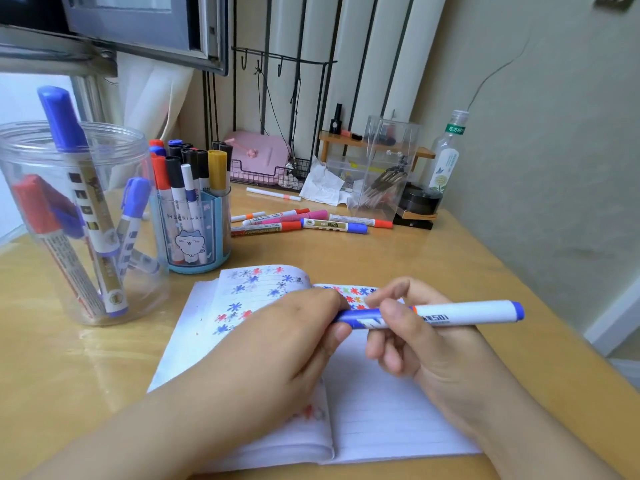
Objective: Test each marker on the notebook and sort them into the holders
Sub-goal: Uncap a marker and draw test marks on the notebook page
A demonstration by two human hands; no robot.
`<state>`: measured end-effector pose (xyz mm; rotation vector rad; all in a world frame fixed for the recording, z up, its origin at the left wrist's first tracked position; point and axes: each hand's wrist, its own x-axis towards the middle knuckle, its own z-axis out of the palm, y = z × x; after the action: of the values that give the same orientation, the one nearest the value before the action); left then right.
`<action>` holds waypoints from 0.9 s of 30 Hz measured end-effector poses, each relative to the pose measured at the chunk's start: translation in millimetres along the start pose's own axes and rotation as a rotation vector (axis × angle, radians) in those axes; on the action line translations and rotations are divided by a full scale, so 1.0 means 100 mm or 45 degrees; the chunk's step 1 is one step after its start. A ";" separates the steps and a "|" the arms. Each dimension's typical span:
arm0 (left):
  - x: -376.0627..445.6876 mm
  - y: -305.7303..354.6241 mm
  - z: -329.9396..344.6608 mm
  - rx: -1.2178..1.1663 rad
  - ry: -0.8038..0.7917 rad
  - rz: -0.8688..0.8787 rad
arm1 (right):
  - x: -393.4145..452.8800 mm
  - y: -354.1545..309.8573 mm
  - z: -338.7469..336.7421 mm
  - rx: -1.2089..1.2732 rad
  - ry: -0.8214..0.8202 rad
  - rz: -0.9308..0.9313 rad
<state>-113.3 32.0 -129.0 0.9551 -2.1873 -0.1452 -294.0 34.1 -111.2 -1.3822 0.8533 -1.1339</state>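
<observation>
Both hands hold one white marker (464,312) with blue ends, level above the open notebook (381,410). My left hand (294,337) grips its blue cap end, and my right hand (419,341) pinches the barrel near the middle. The notebook pages carry several red, blue and orange star-shaped test marks. A clear plastic jar (114,296) at the left holds blue and red markers. The blue cartoon holder (199,233) behind the notebook is packed with several markers. Several loose markers (304,223) lie on the desk beyond the notebook.
A lone white pen (273,194) lies farther back. A clear acrylic box (384,174), a black round tin (420,200), a glass bottle (446,157), crumpled paper (322,185) and a wire basket with a pink case (259,157) crowd the back. The wall is close on the right.
</observation>
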 end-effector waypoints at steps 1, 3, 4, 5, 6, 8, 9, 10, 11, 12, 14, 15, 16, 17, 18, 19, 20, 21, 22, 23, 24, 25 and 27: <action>0.00 -0.03 0.00 0.031 0.001 0.006 | 0.00 -0.03 -0.05 -0.049 0.028 -0.004; 0.01 -0.09 -0.01 0.141 0.020 0.002 | 0.00 -0.07 -0.11 -0.182 0.120 -0.010; 0.00 -0.10 -0.02 0.197 0.059 -0.008 | -0.01 -0.10 -0.12 -0.246 0.157 -0.009; 0.00 -0.09 -0.04 0.223 0.107 -0.034 | -0.02 -0.15 -0.12 -0.314 0.196 -0.006; 0.01 -0.05 -0.07 0.233 0.149 -0.059 | -0.04 -0.21 -0.12 -0.394 0.244 0.008; 0.05 0.09 -0.13 0.258 0.157 -0.032 | -0.12 -0.39 -0.16 -0.595 0.350 0.008; 0.08 0.18 -0.17 0.286 0.133 0.018 | -0.21 -0.50 -0.22 -0.685 0.404 -0.020; 0.11 0.29 -0.20 0.306 0.113 0.086 | -0.33 -0.63 -0.28 -0.748 0.462 -0.053; 0.13 0.43 -0.23 0.307 0.099 0.143 | -0.50 -0.74 -0.35 -0.808 0.526 -0.087; 0.14 0.58 -0.23 0.291 0.089 0.196 | -0.71 -0.85 -0.42 -0.866 0.599 -0.104; 0.11 0.85 -0.20 0.236 0.075 0.260 | -1.12 -0.97 -0.57 -0.987 0.712 -0.101; 0.09 1.10 -0.08 0.168 0.050 0.324 | -1.49 -1.03 -0.67 -1.040 0.814 -0.062; 0.06 1.25 -0.01 0.125 0.034 0.373 | -1.71 -1.05 -0.74 -1.062 0.877 -0.037; 0.03 1.46 0.10 0.064 0.003 0.421 | -2.00 -1.05 -0.82 -1.075 0.949 0.018; 0.00 1.68 0.25 0.004 -0.023 0.480 | -2.30 -1.04 -0.90 -1.099 1.037 0.064; -0.03 1.89 0.41 -0.044 -0.056 0.531 | -2.58 -1.02 -0.98 -1.121 1.104 0.106; -0.07 2.10 0.56 -0.090 -0.083 0.586 | -2.84 -0.97 -1.07 -1.143 1.153 0.156; -0.12 2.29 0.73 -0.136 -0.111 0.631 | -3.07 -0.91 -1.16 -1.152 1.190 0.217; -0.18 2.46 0.90 -0.181 -0.152 0.665 | -3.30 -0.84 -1.25 -1.162 1.225 0.289; -0.24 2.62 1.07 -0.218 -0.203 0.682 | -3.50 -0.75 -1.33 -1.161 1.255 0.364; -0.30 2.76 1.25 -0.247 -0.248 0.692 | -3.70 -0.65 -1.41 -1.151 1.285 0.435; -0.36 2.87 1.42 -0.267 -0.296 0.696 | -3.87 -0.54 -1.49 -1.141 1.310 0.498; -0.47 3.04 1.74 -0.283 -0.401 0.706 | -4.14 -0.30 -1.62 -1.138 1.325 0.597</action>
<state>-387.4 251.4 -170.9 0.1900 -2.5723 -0.2802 -568.5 381.5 -158.9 -1.0498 2.5120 -1.0951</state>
